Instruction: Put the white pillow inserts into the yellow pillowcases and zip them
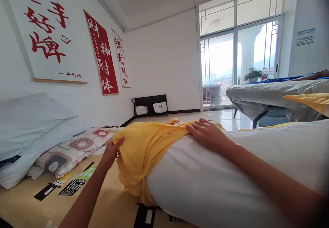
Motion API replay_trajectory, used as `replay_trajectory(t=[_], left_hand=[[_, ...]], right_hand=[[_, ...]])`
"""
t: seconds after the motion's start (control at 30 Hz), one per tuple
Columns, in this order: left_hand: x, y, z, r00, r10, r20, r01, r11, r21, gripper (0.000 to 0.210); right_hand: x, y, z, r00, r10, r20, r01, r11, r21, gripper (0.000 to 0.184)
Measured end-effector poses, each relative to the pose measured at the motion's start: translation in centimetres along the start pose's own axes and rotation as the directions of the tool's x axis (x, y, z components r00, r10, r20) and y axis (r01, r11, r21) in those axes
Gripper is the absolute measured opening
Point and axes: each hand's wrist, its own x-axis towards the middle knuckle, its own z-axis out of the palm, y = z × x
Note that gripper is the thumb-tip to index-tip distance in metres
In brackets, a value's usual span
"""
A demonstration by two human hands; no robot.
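Yellow cloth (pixel 144 146) wraps one end of the white pillow (pixel 203 176) on the bed (pixel 109 204); we pinch its left side with our left hand (pixel 112 153) and grip its edge with our right hand (pixel 207 134), well apart.

A person's left hand (pixel 113 149) and right hand (pixel 205 134) are bare, with slim fingers (pixel 199 132). The left forearm (pixel 84 193) and right forearm (pixel 264 173), also bare, are slender and smooth, widening from narrow wrists (pixel 232 149) towards the edges of view, where the right one blurs into shadow.
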Motion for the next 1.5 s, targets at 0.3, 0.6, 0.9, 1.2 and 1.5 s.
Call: replay_trajectory(t=[0.3,0.6,0.9,1.2,1.5], left_hand=[[4.7,2.9,3.2,0.904,0.059,-0.424,-0.22,0.914,-0.34,0.048],[2.7,-0.8,0.9,0.98,0.128,0.154,-0.066,0.933,-0.355,0.055],[0.8,-8.3,1.3,0.933,0.356,-0.052,-0.301,0.853,0.426,0.035],[-1.4,-14.3,0.6,0.884,0.349,-0.31,-0.149,0.84,0.523,0.03],[-5.1,-17.0,0.9,0.852,0.318,-0.415,-0.093,0.873,0.479,0.048]], right_hand=[[-4.3,3.3,-1.9,0.996,0.084,0.043,-0.082,0.994,-0.067,0.018],[-7.7,4.7,-0.5,0.968,0.185,-0.171,-0.176,0.982,0.068,0.026],[-6.5,3.8,1.3,0.977,0.201,-0.063,-0.196,0.977,0.081,0.025],[-5.5,3.7,1.8,0.974,0.205,0.093,-0.212,0.974,0.077,0.022],[-4.1,3.2,2.9,0.94,0.263,0.216,-0.299,0.941,0.159,0.027]])
